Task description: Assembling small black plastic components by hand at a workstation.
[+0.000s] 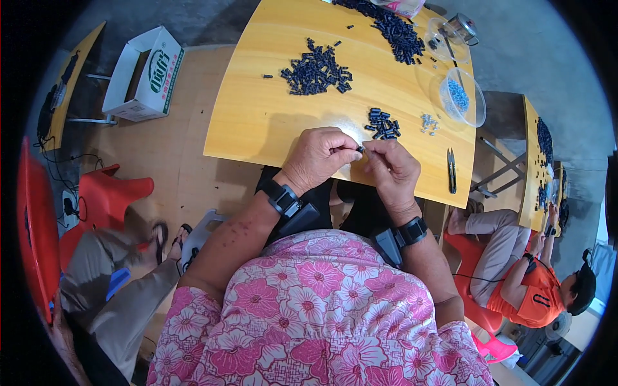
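Near the front edge of the yellow table [257, 122], my left hand [322, 156] pinches a small black cylindrical part [360, 149] between thumb and forefinger. The fingertips of my right hand [394, 168] are closed at the other end of that part. Whether they also hold a tiny pale piece is too small to tell. Just beyond my hands lies a small group of black cylindrical parts [382, 124]. Several tiny silvery pieces [429, 124] are scattered to its right. Black-handled thread snips [452, 171] rest by the right front corner.
Farther back are a heap of black parts [317, 69] and a larger pile [399, 38]. A clear tub [479, 106] holds blue pieces, near a metal cup [465, 27]. A white carton [143, 74] stands left. People sit on both sides, one in an orange shirt [534, 296].
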Action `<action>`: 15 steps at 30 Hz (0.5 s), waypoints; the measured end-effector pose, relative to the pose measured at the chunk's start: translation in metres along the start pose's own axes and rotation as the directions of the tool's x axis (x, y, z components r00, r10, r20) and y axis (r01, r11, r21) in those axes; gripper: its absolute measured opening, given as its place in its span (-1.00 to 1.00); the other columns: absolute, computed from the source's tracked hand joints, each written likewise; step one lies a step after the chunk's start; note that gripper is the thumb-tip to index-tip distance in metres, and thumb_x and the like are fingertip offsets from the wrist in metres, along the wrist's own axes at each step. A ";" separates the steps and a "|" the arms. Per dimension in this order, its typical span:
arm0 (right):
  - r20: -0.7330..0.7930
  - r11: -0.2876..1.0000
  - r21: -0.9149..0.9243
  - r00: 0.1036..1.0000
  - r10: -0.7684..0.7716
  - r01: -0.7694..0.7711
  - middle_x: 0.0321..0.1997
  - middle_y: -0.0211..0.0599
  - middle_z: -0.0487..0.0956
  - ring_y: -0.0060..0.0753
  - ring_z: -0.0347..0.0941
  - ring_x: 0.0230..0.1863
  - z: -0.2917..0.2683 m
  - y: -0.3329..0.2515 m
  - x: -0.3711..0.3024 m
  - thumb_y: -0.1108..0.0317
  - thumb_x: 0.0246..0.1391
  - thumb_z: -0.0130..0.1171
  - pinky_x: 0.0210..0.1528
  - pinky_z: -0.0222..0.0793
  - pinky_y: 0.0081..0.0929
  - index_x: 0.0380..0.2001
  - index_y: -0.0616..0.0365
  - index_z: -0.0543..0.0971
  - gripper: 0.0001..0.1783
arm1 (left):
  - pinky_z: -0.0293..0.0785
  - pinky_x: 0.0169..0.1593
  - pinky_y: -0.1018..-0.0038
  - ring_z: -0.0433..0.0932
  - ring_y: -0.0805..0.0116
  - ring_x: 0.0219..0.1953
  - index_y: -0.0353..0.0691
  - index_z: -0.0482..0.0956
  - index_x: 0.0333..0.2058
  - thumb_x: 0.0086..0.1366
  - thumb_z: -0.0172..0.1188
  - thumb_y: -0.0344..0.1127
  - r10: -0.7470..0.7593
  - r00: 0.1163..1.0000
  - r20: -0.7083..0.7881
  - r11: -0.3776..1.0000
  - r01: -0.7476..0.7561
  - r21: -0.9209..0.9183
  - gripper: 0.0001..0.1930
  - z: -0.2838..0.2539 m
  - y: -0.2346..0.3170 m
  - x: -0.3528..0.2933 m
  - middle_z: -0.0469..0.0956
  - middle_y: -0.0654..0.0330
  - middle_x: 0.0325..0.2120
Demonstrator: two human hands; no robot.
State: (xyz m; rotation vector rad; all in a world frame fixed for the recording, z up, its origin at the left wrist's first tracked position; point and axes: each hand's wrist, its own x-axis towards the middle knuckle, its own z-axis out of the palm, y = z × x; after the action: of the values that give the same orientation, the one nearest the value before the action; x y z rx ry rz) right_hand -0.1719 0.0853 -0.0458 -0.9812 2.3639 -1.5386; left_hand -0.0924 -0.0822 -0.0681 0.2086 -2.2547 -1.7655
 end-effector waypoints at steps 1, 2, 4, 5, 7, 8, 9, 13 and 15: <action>-0.002 1.000 0.000 1.000 -0.001 0.001 -0.39 -0.29 0.62 -0.41 0.58 -0.37 -0.001 0.001 0.000 0.63 0.02 0.21 -0.27 0.48 -0.52 -0.27 0.16 0.63 -0.81 | 0.47 -0.34 0.55 0.53 0.51 -0.46 -0.30 0.66 -0.37 0.12 0.33 -0.49 0.008 1.000 0.001 1.000 -0.008 0.006 -0.92 0.000 0.000 0.001 0.60 0.22 -0.51; 0.005 0.995 -0.067 0.997 -0.078 0.078 -0.37 -0.24 0.62 -0.30 0.59 -0.34 -0.002 -0.001 0.001 0.63 -0.01 0.22 -0.25 0.50 -0.47 -0.27 0.14 0.63 -0.78 | 0.47 -0.34 0.55 0.53 0.51 -0.46 -0.30 0.66 -0.37 0.12 0.33 -0.49 0.007 1.000 0.002 1.000 -0.007 0.007 -0.92 0.000 0.000 0.000 0.60 0.22 -0.51; 0.016 0.979 -0.132 0.988 -0.154 0.154 -0.35 -0.19 0.62 -0.19 0.61 -0.30 -0.002 -0.001 0.001 0.64 -0.05 0.22 -0.23 0.51 -0.41 -0.27 0.12 0.64 -0.75 | 0.48 -0.33 0.55 0.55 0.50 -0.45 -0.31 0.66 -0.38 0.13 0.33 -0.49 -0.005 1.000 0.012 1.000 0.005 0.012 -0.93 -0.001 0.001 0.000 0.61 0.20 -0.50; 0.030 0.973 -0.150 0.985 -0.173 0.175 -0.33 -0.18 0.62 -0.14 0.60 -0.29 -0.002 0.000 0.000 0.64 -0.06 0.21 -0.23 0.51 -0.38 -0.26 0.12 0.64 -0.73 | 0.48 -0.33 0.55 0.55 0.50 -0.45 -0.31 0.66 -0.38 0.13 0.33 -0.49 -0.005 1.000 0.012 1.000 0.005 0.013 -0.93 0.000 0.002 0.000 0.61 0.20 -0.50; 0.043 0.966 -0.167 0.980 -0.193 0.198 -0.31 -0.17 0.62 -0.09 0.60 -0.28 -0.003 -0.002 0.001 0.64 -0.07 0.20 -0.23 0.52 -0.35 -0.24 0.11 0.63 -0.71 | 0.49 -0.32 0.52 0.57 0.45 -0.44 -0.31 0.66 -0.38 0.12 0.33 -0.48 -0.010 1.000 -0.004 1.000 0.010 0.023 -0.93 0.000 0.002 0.001 0.61 0.17 -0.50; 0.076 0.945 -0.215 0.969 -0.237 0.248 -0.31 -0.15 0.61 -0.06 0.59 -0.30 -0.005 -0.004 0.003 0.64 -0.08 0.18 -0.24 0.52 -0.33 -0.23 0.12 0.63 -0.70 | 0.49 -0.32 0.52 0.57 0.45 -0.44 -0.31 0.66 -0.38 0.12 0.33 -0.48 -0.006 1.000 -0.006 1.000 0.006 0.024 -0.93 0.000 0.001 0.002 0.61 0.17 -0.50; 0.111 0.918 -0.260 0.954 -0.279 0.299 -0.31 -0.14 0.60 -0.03 0.58 -0.31 -0.006 -0.006 0.004 0.63 -0.09 0.17 -0.25 0.52 -0.31 -0.22 0.13 0.62 -0.69 | 0.50 -0.32 0.50 0.59 0.41 -0.43 -0.31 0.66 -0.38 0.12 0.33 -0.47 -0.007 1.000 -0.009 0.999 0.008 0.044 -0.92 0.000 0.001 0.001 0.61 0.15 -0.50; 0.132 0.904 -0.226 0.931 -0.340 0.362 -0.33 -0.10 0.57 0.01 0.55 -0.35 -0.005 -0.003 0.002 0.62 -0.10 0.16 -0.27 0.51 -0.26 -0.21 0.14 0.61 -0.68 | 0.51 -0.36 0.41 0.62 0.23 -0.48 -0.23 0.67 -0.42 0.11 0.34 -0.36 0.039 0.999 -0.036 0.997 -0.036 0.071 -0.91 0.001 -0.001 0.000 0.61 0.12 -0.53; 0.212 0.926 -0.174 0.931 -0.297 0.335 -0.34 -0.08 0.57 0.04 0.54 -0.36 -0.009 -0.002 0.004 0.62 -0.12 0.16 -0.27 0.50 -0.23 -0.20 0.14 0.61 -0.67 | 0.51 -0.37 0.40 0.61 0.23 -0.49 -0.23 0.66 -0.43 0.10 0.35 -0.34 0.056 0.998 -0.036 0.993 -0.052 0.105 -0.89 0.002 -0.003 0.000 0.60 0.12 -0.54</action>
State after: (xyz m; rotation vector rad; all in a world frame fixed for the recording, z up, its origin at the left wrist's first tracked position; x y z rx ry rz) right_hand -0.1785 0.0891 -0.0385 -1.5487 2.3558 -1.2394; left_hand -0.0929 -0.0813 -0.0718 0.1990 -2.3043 -1.6052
